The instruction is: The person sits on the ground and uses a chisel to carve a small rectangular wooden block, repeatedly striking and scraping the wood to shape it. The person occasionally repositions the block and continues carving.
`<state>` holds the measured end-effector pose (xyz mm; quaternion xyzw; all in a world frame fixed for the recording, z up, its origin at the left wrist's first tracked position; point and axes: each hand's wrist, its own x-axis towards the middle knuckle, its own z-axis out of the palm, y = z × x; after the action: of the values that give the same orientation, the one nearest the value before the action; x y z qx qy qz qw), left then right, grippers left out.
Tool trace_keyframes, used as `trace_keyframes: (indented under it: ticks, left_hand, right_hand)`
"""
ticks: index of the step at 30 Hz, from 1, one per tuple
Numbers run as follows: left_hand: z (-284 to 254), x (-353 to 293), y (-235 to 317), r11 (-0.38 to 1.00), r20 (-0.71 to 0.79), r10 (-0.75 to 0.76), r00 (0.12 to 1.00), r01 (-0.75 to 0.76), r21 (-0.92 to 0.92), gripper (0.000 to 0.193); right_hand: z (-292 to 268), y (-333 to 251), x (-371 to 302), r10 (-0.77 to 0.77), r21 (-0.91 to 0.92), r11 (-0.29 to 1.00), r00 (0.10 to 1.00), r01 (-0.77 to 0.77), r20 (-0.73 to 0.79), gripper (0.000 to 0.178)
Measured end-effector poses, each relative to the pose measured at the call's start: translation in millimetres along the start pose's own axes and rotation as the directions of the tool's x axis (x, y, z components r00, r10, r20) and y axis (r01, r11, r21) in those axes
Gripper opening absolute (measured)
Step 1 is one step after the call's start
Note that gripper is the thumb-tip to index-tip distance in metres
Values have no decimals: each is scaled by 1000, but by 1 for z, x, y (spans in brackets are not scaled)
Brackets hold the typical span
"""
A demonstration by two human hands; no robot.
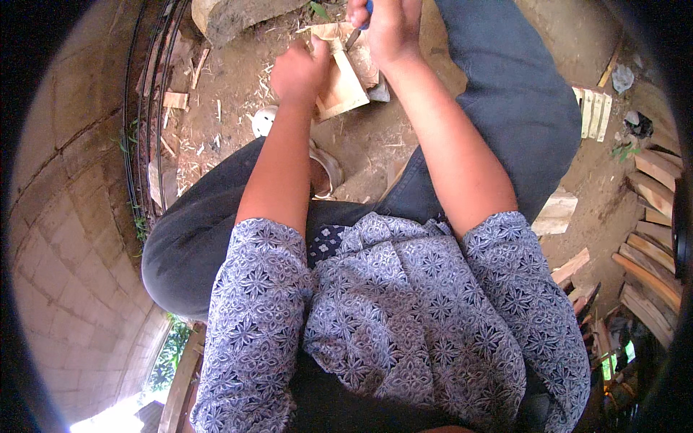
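Note:
My left hand (pixel 298 71) is closed on the edge of a pale wooden board (pixel 346 94), its thumb up near the board's far end. My right hand (pixel 393 32) is wrapped round a blue-handled bladed tool (pixel 353 39), at the top edge of the view. The short metal blade slants down to the board's far part, where the wood looks cut; whether it is a chisel or a knife I cannot tell. Beneath the board is another rough wooden piece (pixel 365 63), partly hidden.
Wood shavings (pixel 209 137) litter the dirt floor. A big stone (pixel 242 18) lies beyond my hands. Dark cables (pixel 130 94) run along a block wall (pixel 72 216) on the left. Stacked timber (pixel 653 252) and a slatted wooden piece (pixel 593 114) lie to the right. My bent legs flank the work.

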<state>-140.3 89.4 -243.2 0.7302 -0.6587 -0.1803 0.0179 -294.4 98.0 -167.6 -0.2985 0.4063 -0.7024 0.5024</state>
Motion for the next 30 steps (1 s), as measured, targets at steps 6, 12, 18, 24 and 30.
trace_keyframes:
  ticks: [6,12,18,24,30]
  left_hand:
    - [8,3,-12,991,-44,16,999,-22,-133,57]
    - [10,9,-13,976,4,45,999,-43,-212,56]
    - [7,2,-7,990,-34,62,997,-66,-127,55]
    - [6,-1,-1,998,-66,48,997,-50,-31,55]
    - [4,1,-1,996,-24,71,997,-69,56,52]
  right_hand:
    - [6,-26,18,-39,-70,997,980,26,-196,40]
    - [3,-39,28,-15,-68,998,966,-3,-258,46]
    - [6,-45,22,3,75,997,973,15,-230,50]
    - [11,-41,16,-192,-38,981,967,188,-167,47]
    - [-5,-9,14,6,-19,1000,985,-9,-173,42]
